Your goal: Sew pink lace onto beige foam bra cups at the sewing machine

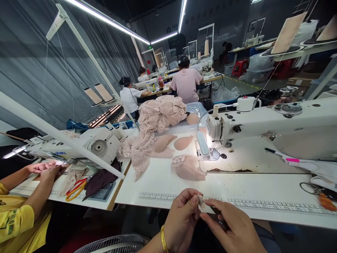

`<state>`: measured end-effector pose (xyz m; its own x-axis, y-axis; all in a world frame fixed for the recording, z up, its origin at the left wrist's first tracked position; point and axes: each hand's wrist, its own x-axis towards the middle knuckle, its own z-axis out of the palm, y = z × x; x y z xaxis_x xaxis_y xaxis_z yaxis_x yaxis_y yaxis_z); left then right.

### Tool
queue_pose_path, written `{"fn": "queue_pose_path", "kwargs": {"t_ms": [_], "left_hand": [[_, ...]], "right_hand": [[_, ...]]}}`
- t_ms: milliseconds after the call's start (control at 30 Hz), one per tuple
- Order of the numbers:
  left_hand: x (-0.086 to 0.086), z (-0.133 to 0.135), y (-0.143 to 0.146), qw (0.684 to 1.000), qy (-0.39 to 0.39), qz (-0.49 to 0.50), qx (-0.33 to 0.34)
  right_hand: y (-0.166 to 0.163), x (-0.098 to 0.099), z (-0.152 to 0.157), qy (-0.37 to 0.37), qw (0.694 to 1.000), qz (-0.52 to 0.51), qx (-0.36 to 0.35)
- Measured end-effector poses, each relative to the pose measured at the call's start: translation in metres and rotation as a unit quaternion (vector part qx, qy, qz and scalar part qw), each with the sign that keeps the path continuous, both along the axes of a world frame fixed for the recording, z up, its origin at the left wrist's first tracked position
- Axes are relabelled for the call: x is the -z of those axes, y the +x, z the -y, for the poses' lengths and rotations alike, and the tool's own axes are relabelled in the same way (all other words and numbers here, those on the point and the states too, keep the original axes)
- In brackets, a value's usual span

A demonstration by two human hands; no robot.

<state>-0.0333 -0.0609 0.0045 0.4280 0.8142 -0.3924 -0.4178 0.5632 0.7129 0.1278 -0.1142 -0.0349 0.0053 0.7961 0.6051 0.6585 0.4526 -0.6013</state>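
My left hand (181,219), with a gold bangle on the wrist, pinches a small pale fabric piece (201,202) at the front edge of the white sewing table (237,191). My right hand (233,228) is closed close against it, its fingers touching the same piece and curled over a dark object I cannot make out. Both hands hover just below the printed ruler strip (237,203). On the table ahead lie a beige bra cup with lace trim (188,168) and two more cups (173,142). The sewing machine (263,126) stands right of them, its lamp lit.
A heap of pink lace (158,116) sits at the table's back. Scissors (319,196) and a pen (281,154) lie at right. At left a person in a yellow sleeve (23,218) works at another machine (79,146), red-handled scissors (77,188) beside them. More workers sit behind. A fan (113,244) stands below.
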Motion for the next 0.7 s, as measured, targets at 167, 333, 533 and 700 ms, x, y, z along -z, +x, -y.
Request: {"fn": "queue_pose_path", "kwargs": {"t_ms": [167,333,533,700], "left_hand": [[-0.001,0.003,0.004,0.998,-0.042,0.031,0.031],[-0.003,-0.002,-0.003,0.996,-0.038,0.013,0.085],[-0.008,-0.008,0.001,0.992,-0.016,-0.031,0.123],[-0.005,-0.008,0.013,0.997,-0.032,0.005,0.072]], "right_hand": [[-0.004,-0.001,-0.006,0.142,0.988,0.069,-0.003],[0.006,-0.012,-0.009,0.155,0.983,0.095,-0.03],[0.01,-0.015,-0.006,0.076,0.992,0.071,-0.069],[0.0,-0.002,0.01,0.013,0.996,0.025,-0.089]]}}
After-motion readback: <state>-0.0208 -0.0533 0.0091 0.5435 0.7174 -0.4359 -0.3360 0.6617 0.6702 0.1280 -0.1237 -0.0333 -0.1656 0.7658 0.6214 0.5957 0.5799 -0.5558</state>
